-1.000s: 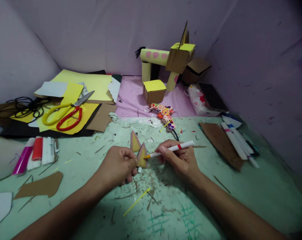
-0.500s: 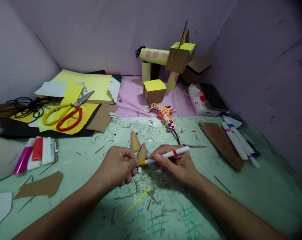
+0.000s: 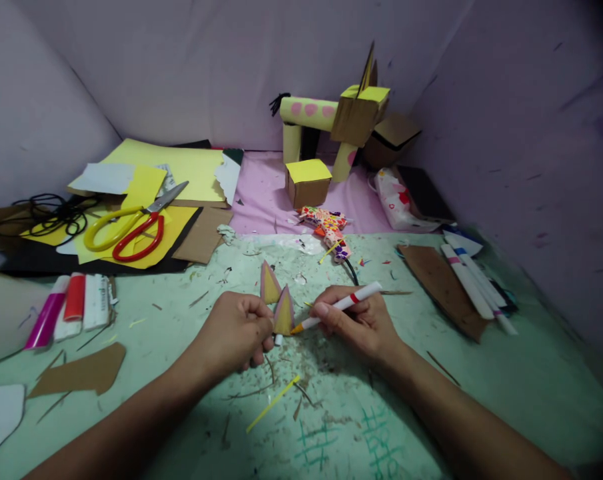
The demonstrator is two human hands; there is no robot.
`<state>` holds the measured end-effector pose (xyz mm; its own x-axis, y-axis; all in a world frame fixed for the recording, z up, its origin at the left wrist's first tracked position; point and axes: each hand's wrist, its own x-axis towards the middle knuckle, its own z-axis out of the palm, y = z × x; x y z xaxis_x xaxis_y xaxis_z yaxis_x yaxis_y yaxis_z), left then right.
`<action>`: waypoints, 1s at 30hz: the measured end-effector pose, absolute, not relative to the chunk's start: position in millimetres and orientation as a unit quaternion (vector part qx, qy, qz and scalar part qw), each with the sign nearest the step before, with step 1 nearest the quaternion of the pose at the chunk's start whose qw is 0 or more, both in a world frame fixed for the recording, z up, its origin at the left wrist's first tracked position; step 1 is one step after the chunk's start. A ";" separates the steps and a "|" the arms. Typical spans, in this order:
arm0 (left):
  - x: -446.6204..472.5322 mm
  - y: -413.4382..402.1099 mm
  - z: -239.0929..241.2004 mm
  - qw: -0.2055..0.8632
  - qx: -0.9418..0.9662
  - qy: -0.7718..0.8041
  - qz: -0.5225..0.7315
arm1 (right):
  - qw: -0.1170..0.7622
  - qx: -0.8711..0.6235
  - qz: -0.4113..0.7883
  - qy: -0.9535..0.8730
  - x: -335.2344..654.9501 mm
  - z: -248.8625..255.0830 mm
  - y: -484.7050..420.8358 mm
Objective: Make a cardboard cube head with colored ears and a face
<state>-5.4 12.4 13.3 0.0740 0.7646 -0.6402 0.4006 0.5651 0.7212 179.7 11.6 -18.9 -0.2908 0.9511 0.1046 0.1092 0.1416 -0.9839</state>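
In my right hand (image 3: pixel 354 320) is a white marker (image 3: pixel 357 297) with a red band, gripped like a pen. Its orange tip end points down-left at the lower right corner of a small yellow cardboard triangle (image 3: pixel 284 315) with purple edges. My left hand (image 3: pixel 242 331) is closed, thumb and fingertips pinching at that triangle's lower left edge. A second yellow triangle (image 3: pixel 269 285) with purple edges lies just behind it. A small white piece (image 3: pixel 278 340) sits below the nearer triangle.
Scissors (image 3: pixel 148 217) rest on coloured paper at the left, near several glue tubes and markers (image 3: pixel 74 300). A patterned glue gun (image 3: pixel 331 230) lies ahead, before a yellow-topped box (image 3: pixel 308 183) and a cardboard animal (image 3: pixel 311 113). Brown cardboard (image 3: pixel 441 287) and markers (image 3: pixel 466 280) are at the right.
My right hand has shifted slightly right, taking the marker tip from the triangle's lower left to its lower right corner, uncovering its yellow face. The left hand stays almost still.
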 end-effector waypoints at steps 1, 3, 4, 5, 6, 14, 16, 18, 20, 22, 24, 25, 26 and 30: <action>-5.1 12.4 13.3 0.586 0.439 0.663 0.155 | 0.420 -0.424 0.498 -0.629 179.9 -19.2 11.9; -4.4 12.5 13.1 0.584 0.438 0.665 0.155 | 0.418 -0.429 0.494 -0.630 180.0 -19.6 12.3; -4.1 12.6 12.9 0.584 0.439 0.665 0.155 | 0.417 -0.431 0.494 -0.630 180.0 -19.7 12.5; -4.0 12.7 12.6 0.585 0.439 0.664 0.155 | 0.417 -0.431 0.495 -0.629 179.8 -19.7 12.5; -4.0 12.8 12.4 0.585 0.439 0.664 0.155 | 0.418 -0.430 0.497 -0.627 179.5 -19.6 12.6; -5.3 12.7 13.2 0.583 0.441 0.666 0.151 | 0.431 -0.423 0.507 -0.615 177.6 -19.0 12.2; -5.5 12.8 13.1 0.582 0.442 0.665 0.152 | 0.425 -0.418 0.511 -0.619 177.6 -19.8 12.2; -5.7 12.8 12.3 0.585 0.444 0.661 0.153 | 0.435 -0.418 0.506 -0.616 177.6 -20.6 12.1; -5.8 12.7 11.3 0.586 0.444 0.660 0.154 | 0.440 -0.419 0.505 -0.613 177.6 -21.0 11.9; -5.7 12.5 10.9 0.586 0.441 0.661 0.155 | 0.434 -0.417 0.511 -0.614 177.3 -20.6 11.4; -5.2 12.5 11.4 0.586 0.438 0.664 0.153 | 0.428 -0.414 0.515 -0.617 176.6 -19.5 11.0; -5.0 12.6 12.0 0.585 0.438 0.665 0.152 | 0.429 -0.412 0.514 -0.618 176.2 -18.8 10.9; -4.8 12.8 12.5 0.585 0.439 0.665 0.151 | 0.433 -0.411 0.512 -0.618 175.7 -18.2 10.8; -4.8 13.1 13.8 0.585 0.436 0.667 0.151 | 0.446 -0.406 0.503 -0.619 174.1 -16.9 10.9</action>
